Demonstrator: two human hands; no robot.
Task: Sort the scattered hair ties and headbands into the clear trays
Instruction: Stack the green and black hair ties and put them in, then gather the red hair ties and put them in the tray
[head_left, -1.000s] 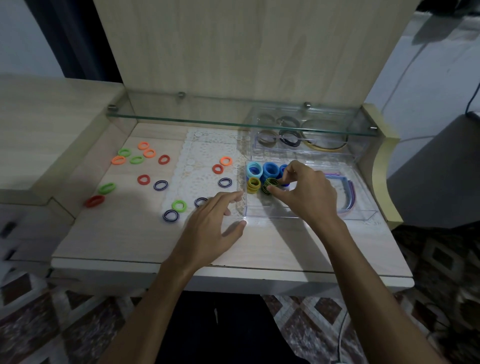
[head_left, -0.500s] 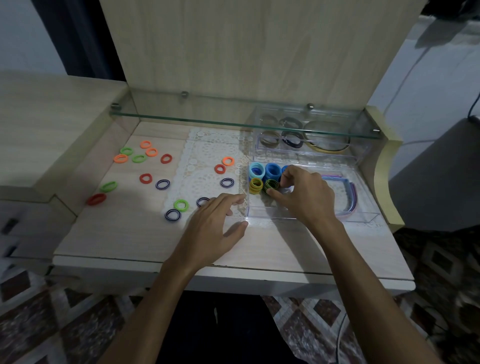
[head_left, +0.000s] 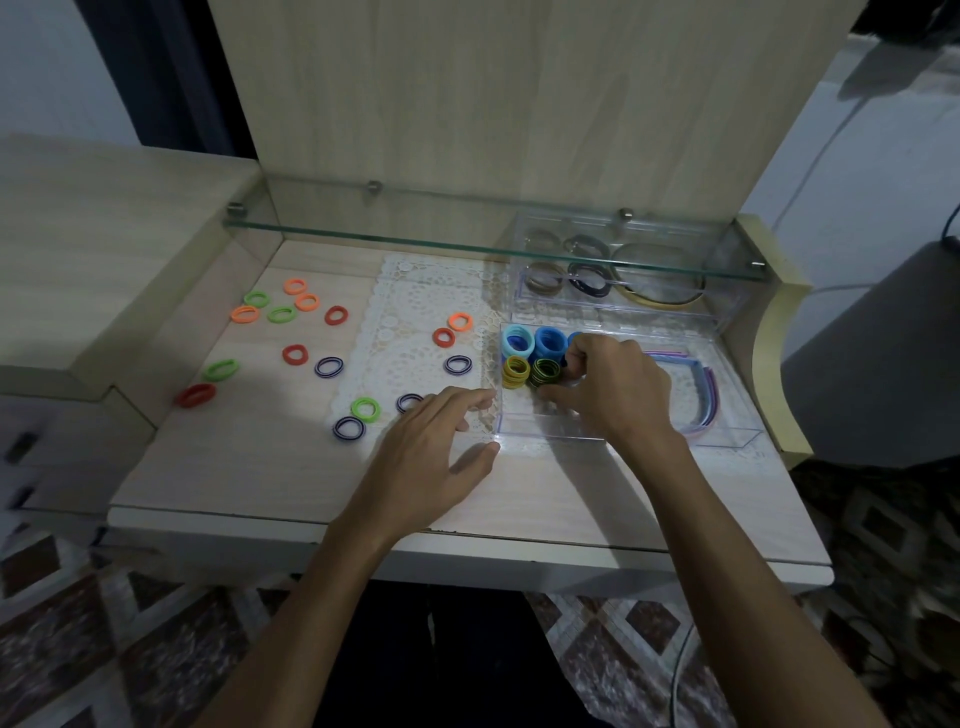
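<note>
The near clear tray (head_left: 623, 436) is taken as the landmark. Inside its left end, stacks of hair ties are stood on edge in rows: light blue (head_left: 517, 340), blue (head_left: 549, 340), yellow (head_left: 515, 372) and dark green (head_left: 544, 372). The right hand (head_left: 610, 384) is reached into the tray, its thumb and curled fingers closed around the dark green stack, apparently so that the ties are kept upright and packed tight. The left hand (head_left: 431, 447) is laid flat with fingers spread just left of the tray, thumb at its front corner, probably to stop the tray sliding. Headbands (head_left: 706, 395) are curved along the tray's right end. Behind it, a second tray (head_left: 613, 291) with darker ties is tucked under a glass shelf (head_left: 467, 244).

Left of the tray, loose ties in orange, green, red and striped navy (head_left: 328, 367) are scattered over a lace mat (head_left: 415, 312) and a pale wooden desk (head_left: 260, 467). A patterned tiled floor (head_left: 78, 649) is seen below; the room is dim.
</note>
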